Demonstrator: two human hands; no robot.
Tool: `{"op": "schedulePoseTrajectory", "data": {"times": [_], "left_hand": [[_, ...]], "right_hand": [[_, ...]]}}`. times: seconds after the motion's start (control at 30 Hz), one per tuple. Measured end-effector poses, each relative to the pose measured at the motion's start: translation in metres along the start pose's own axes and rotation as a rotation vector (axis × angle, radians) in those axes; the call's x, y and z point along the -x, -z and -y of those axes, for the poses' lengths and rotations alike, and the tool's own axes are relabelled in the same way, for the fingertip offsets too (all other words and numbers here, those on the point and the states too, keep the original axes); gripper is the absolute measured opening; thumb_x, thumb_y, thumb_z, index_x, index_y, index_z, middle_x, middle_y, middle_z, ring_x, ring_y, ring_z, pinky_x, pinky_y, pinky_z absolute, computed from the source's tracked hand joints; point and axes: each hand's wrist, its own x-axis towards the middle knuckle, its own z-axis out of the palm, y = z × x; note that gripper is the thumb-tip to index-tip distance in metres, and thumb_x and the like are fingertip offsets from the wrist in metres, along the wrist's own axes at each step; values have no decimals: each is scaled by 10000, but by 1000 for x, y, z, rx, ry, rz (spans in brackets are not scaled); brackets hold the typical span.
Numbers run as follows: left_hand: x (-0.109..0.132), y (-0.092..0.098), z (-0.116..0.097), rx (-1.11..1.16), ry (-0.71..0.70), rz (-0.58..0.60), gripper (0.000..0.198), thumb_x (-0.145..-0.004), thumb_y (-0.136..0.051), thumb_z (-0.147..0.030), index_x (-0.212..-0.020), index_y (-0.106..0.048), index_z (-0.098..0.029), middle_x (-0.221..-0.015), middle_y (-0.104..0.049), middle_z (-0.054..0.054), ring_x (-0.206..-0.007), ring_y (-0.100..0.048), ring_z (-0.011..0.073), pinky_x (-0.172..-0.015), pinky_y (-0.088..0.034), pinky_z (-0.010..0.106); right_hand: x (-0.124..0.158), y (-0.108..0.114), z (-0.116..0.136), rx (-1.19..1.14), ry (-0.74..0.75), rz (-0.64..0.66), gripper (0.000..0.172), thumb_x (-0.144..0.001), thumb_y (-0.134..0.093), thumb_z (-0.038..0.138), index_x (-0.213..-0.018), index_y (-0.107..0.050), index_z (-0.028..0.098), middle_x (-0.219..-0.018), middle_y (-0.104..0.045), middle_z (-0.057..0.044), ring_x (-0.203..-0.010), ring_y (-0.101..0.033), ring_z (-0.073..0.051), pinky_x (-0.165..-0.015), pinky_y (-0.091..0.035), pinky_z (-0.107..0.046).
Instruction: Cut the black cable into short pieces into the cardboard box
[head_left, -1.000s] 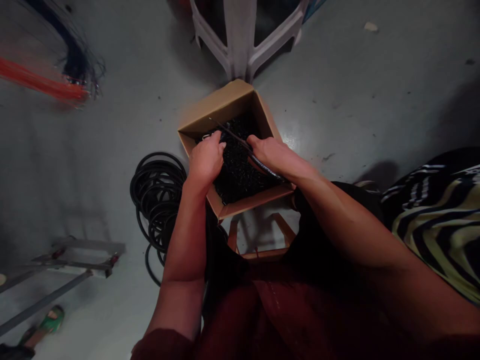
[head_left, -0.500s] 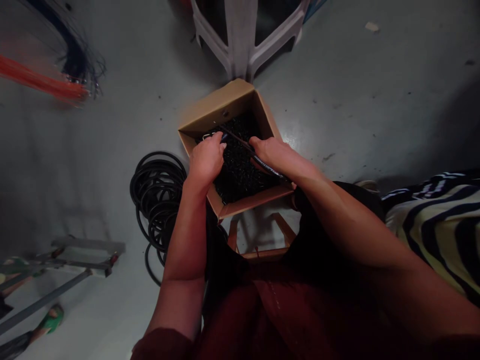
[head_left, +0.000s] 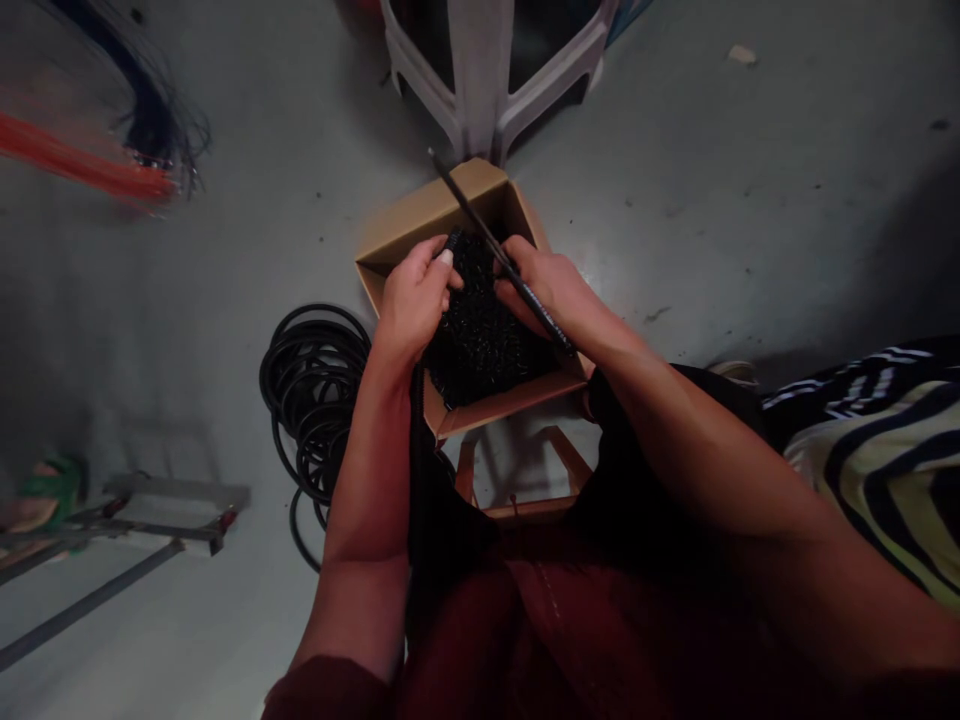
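Left hand and right hand on black cable in cardboard box

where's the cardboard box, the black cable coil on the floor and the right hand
cardboard box [head_left: 431, 212], head view, inner far wall
black cable coil [head_left: 315, 400], head view, middle of the loops
right hand [head_left: 551, 285], head view, back of the hand

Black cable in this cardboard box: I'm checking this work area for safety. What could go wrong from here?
The straight black cable length in the right hand pokes past the box's far rim, so it could catch on the white plastic stool legs. The cardboard box appears perched on a small wooden stool, so a hard tug might tip it. The tangled black cable mass beside the left hand could snag.
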Motion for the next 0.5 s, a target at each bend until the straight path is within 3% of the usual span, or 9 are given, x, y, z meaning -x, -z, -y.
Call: {"op": "schedulePoseTrajectory", "data": {"times": [0.13, 0.33, 0.5], "left_hand": [[2, -1, -10, 132, 94, 34, 364, -954, -378, -369, -1211, -571, -200, -855, -685, 39, -595, -580, 85, -507, -454, 207], [11, -5, -24, 230, 99, 131, 337, -938, -416, -309, -1216, -582, -215, -868, -687, 33, -571, -569, 68, -469, -432, 194], [13, -13, -27, 314, 117, 211, 302, -927, -459, -278, -1192, -580, -199, -875, -679, 30, -540, -541, 51, -461, -411, 179]], "right_hand": [[4, 8, 8, -296, -13, -75, 249, -878, -409, 304, -1095, -485, 208, -852, -635, -52, -677, -593, -181, -618, -443, -293], [3, 13, 11, -765, -31, -87, 245, -893, -402, 449, -970, -453, 222, -755, -556, -7, -575, -531, -128, -529, -468, -261], [-4, 6, 3, -876, -44, -72, 260, -870, -473, 476, -911, -487, 219, -739, -571, -9, -571, -530, -124, -507, -465, -257]]}}
